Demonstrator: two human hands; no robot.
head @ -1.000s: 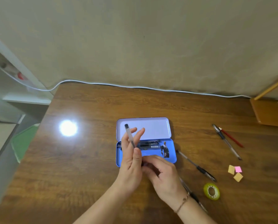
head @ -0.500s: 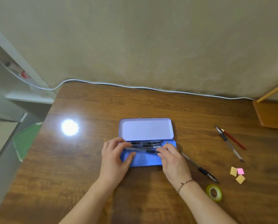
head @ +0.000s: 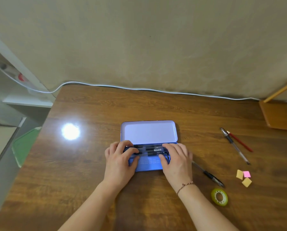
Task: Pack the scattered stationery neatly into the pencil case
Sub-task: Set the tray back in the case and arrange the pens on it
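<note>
The blue pencil case (head: 149, 166) lies open at the table's middle, its lid (head: 149, 132) folded back. Several dark pens (head: 153, 150) lie side by side along its far edge. My left hand (head: 119, 164) curls its fingers over the pens' left ends, thumb just below them. My right hand (head: 177, 162) does the same at the right ends. Still on the table to the right are a black pen (head: 211, 176), a clear pen (head: 234, 145), a red pencil (head: 239, 141), three small paper squares (head: 243, 177) and a green tape roll (head: 219, 197).
A white cable (head: 139, 88) runs along the table's back edge by the wall. A wooden stand (head: 279, 114) sits at the far right. The table's left edge drops off beside a green object (head: 24, 145) on the floor.
A second ago my left hand held one pen upright over the case. Both hands then took its ends and lowered it flat among the pens in the case.
</note>
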